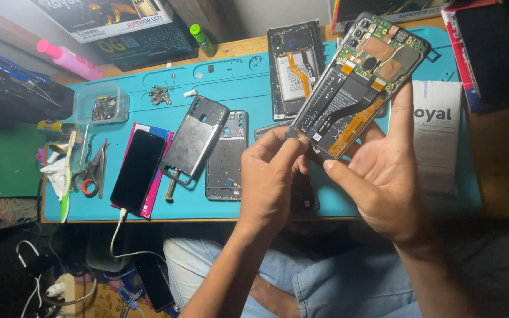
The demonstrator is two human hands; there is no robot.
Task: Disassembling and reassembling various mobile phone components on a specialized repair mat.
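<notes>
An opened smartphone [357, 82], back cover off, shows its black battery, orange flex cable and green circuit board. My right hand [384, 182] holds it up from below, tilted, above the blue work mat [231, 82]. My left hand [269, 176] pinches the phone's lower left corner with thumb and fingertips.
On the mat lie a second opened phone [294, 68], a black back cover [195, 138], a bare mid-frame [226, 156], a dark-screened phone on a cable [138, 171], scissors [93, 174], a clear parts tray [101, 105], a white box [437, 132]. Bottles and boxes line the back.
</notes>
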